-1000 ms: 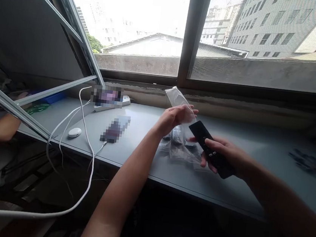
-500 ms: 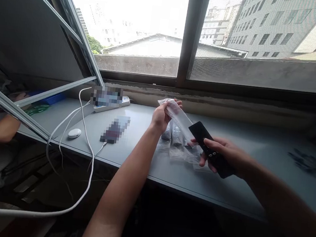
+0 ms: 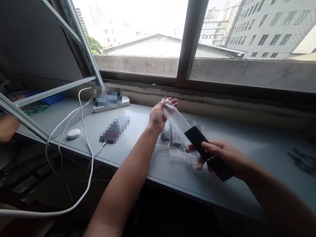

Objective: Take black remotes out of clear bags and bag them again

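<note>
My left hand (image 3: 160,115) grips the far end of a clear plastic bag (image 3: 176,118), its fingertips partly behind the film. The bag slants down to the right toward a black remote control (image 3: 198,140). My right hand (image 3: 216,155) is closed round the remote, thumb on its button face, with the front end at the bag's near end. Whether that end is inside the bag I cannot tell. Under the bag, several bagged remotes (image 3: 166,131) lie on the grey table (image 3: 174,177), partly hidden by the film and my hands.
A pile of dark objects (image 3: 312,162), blurred, lies at the right. Left are a white round case (image 3: 73,133), a blurred-out phone (image 3: 115,129), a power strip (image 3: 125,101) and white cables (image 3: 92,164). Beyond a metal frame (image 3: 62,81) shows another person's arm (image 3: 2,129).
The remote and my right hand have shifted slightly left and down. My left hand has moved slightly left with the bag, which stays stretched between both hands.
</note>
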Action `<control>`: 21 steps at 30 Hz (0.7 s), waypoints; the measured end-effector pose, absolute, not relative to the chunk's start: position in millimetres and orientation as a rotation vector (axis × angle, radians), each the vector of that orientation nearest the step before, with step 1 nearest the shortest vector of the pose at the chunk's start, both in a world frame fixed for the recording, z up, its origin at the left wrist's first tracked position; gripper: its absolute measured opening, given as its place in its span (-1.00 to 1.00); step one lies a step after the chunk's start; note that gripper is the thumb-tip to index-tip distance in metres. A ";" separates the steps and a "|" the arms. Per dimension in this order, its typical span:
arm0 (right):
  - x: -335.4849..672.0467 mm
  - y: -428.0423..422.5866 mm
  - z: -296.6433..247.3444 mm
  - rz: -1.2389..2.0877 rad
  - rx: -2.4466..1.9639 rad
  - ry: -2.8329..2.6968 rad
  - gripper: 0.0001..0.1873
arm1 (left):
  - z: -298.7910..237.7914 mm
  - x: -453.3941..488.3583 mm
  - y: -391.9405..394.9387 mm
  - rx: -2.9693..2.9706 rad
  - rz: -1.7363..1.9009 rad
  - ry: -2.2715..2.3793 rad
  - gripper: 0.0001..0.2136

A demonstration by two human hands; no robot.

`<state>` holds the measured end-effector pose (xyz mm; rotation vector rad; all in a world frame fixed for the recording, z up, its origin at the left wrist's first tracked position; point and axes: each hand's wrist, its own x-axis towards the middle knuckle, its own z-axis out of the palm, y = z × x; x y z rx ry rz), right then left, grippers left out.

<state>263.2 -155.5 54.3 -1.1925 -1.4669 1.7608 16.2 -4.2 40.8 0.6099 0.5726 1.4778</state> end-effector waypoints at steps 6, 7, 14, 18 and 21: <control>259.3 -156.7 54.9 1.713 -1.175 -1.452 -0.31 | 43.4 15.0 -7.5 0.638 1.448 0.612 -0.76; 259.2 -156.6 54.9 1.714 -1.173 -1.450 -0.30 | 43.4 14.8 -8.0 0.652 1.453 0.617 -0.78; 264.7 -153.0 52.6 1.726 -1.221 -1.458 -0.26 | 37.0 13.1 -3.3 0.673 1.503 0.688 -0.85; 266.5 -153.1 53.1 1.777 -1.207 -1.528 -0.16 | 33.7 11.2 2.0 0.661 1.537 0.680 -0.81; 266.5 -153.8 54.2 1.795 -1.198 -1.557 -0.11 | 34.1 10.6 2.8 0.664 1.528 0.661 -0.74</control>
